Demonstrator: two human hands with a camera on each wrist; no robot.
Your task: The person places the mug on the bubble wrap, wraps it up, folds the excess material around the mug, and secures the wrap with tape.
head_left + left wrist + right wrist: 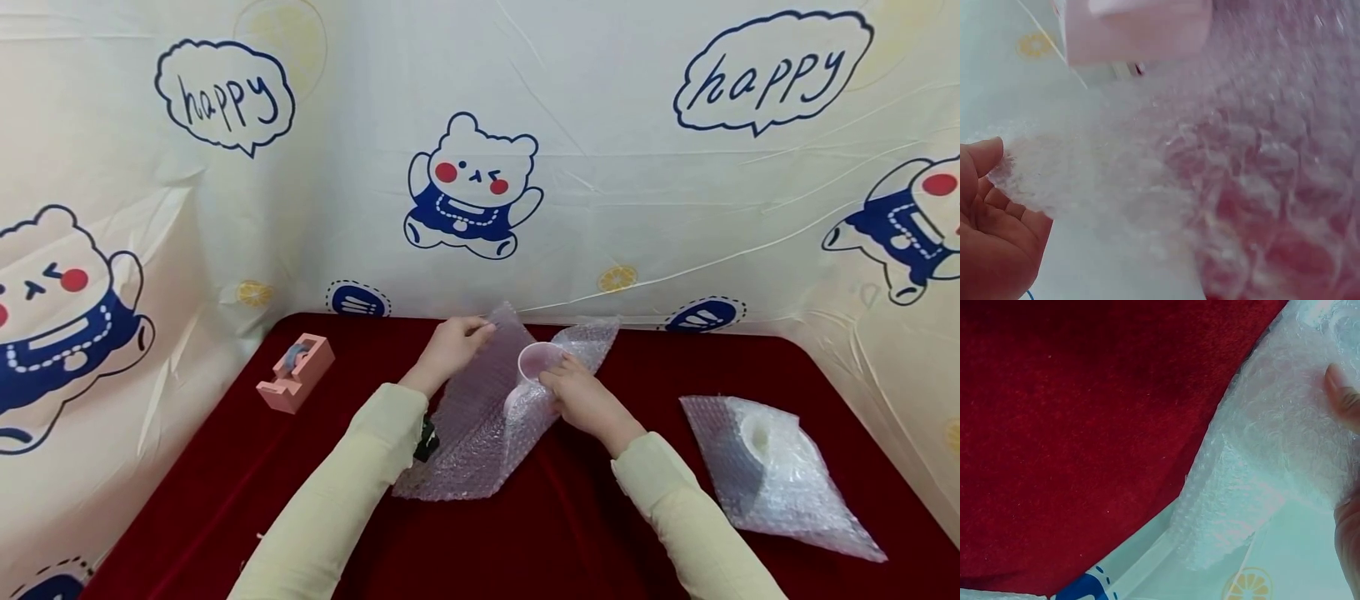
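Note:
A pale pink cup (531, 382) with a round open mouth lies tilted on a sheet of bubble wrap (471, 442), one side of the wrap folded up against it. My left hand (452, 348) pinches the sheet's far left corner between thumb and fingers; the left wrist view shows this hand (997, 219) with the wrap stretching away from it. Over the cup's right side, my right hand (588, 398) holds the cup through the wrap, fingers at the rim. Its thumb (1342, 394) presses on the bubble wrap in the right wrist view.
A pink tape dispenser (297, 373) with a blue roll stands at the left of the red cloth-covered table (592, 533). To the right lies a bubble-wrapped parcel (780, 475) with a white round-mouthed thing inside. A printed curtain (600, 208) hangs behind the table.

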